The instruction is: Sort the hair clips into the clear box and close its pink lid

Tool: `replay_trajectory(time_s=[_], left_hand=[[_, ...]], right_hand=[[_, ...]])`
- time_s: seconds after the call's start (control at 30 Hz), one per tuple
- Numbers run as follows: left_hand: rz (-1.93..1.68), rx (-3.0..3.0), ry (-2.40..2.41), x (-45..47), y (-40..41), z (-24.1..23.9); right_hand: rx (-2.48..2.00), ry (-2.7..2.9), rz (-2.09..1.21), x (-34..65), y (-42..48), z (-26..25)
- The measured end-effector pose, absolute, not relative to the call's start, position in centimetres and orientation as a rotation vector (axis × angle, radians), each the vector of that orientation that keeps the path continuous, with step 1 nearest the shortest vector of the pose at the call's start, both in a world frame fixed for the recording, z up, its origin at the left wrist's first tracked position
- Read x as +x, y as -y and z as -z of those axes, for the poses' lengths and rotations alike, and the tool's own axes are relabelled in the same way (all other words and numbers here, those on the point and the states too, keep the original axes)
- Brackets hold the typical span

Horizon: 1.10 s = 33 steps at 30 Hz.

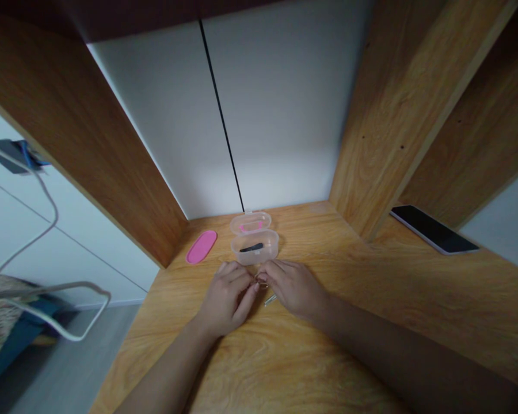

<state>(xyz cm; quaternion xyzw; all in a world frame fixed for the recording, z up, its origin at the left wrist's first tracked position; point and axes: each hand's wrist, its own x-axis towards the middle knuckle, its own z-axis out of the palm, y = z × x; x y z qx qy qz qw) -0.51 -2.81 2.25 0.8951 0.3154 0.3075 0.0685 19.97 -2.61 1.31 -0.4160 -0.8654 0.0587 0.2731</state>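
Note:
My left hand (pixel 231 298) and my right hand (pixel 291 286) meet over the wooden desk, just in front of a clear plastic case. Both are closed, fingertips pinched together around something small and thin with a metallic glint (pixel 261 282), mostly hidden by the fingers. A short, shiny silver piece (pixel 270 299) lies just below, beside my right fingers. Behind my hands the clear case (pixel 265 256) stands open, its hinged lid (pixel 251 221) tipped back, showing bits of pink. Inside rests a slim black item (pixel 251 248). Left of it lies a pink oval lid-like piece (pixel 201 247).
A dark-screened phone (pixel 434 230) lies at the right beside an upright wooden panel (pixel 384 132). Another wooden panel (pixel 90 144) rises on the left, with a white wall (pixel 280 115) behind. A white cable (pixel 47 230) hangs beyond the desk's left edge.

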Motion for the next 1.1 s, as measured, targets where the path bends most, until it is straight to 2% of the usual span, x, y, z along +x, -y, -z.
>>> replay_trajectory(time_s=[0.23,0.67,0.9,1.1], left_hand=[[-1.056,2.676,-0.912,-0.46,2.82,-2.54],[-1.101,2.601,-0.819,-0.43,2.79,-2.12],[-1.157,2.58,-0.978,-0.48,2.77,-1.93],[-1.089,2.52,-1.08,-0.48,2.81,-1.68]], right_hand=[[-1.255,2.266,-0.164,20.13,2.85,-1.84],[-1.044,2.339,-0.19,20.32,2.91,-1.84],[-0.992,2.34,-0.053,20.34,2.87,-1.89],[-1.029,2.275,-0.114,20.29,3.33,-2.08]])
